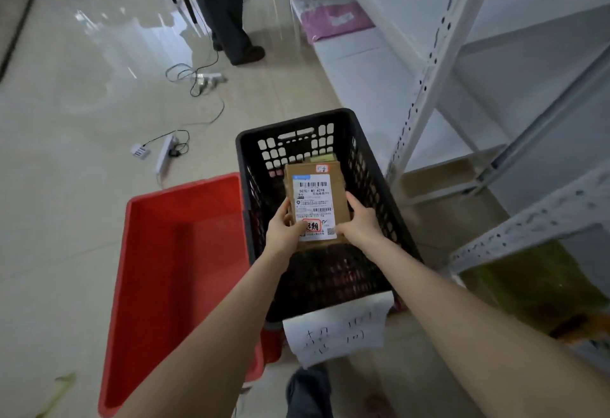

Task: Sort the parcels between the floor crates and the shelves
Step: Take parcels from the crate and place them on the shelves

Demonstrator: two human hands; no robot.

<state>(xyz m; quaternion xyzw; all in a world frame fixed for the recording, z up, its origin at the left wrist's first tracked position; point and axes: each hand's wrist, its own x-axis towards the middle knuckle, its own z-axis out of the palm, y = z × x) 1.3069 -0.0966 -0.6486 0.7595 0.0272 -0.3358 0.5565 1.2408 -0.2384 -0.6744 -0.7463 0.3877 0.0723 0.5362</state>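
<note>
Both hands, the left hand [285, 229] and the right hand [361, 223], grip the brown parcel [317, 196] by its sides over the black crate [293, 124], and it may drop if one slips.

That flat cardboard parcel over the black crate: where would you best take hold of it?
By its two long side edges, coming in from left and right. The cardboard parcel is flat and thin, label up, so the left hand and right hand grip opposite edges near its close end, leaving most of the label readable.
</note>
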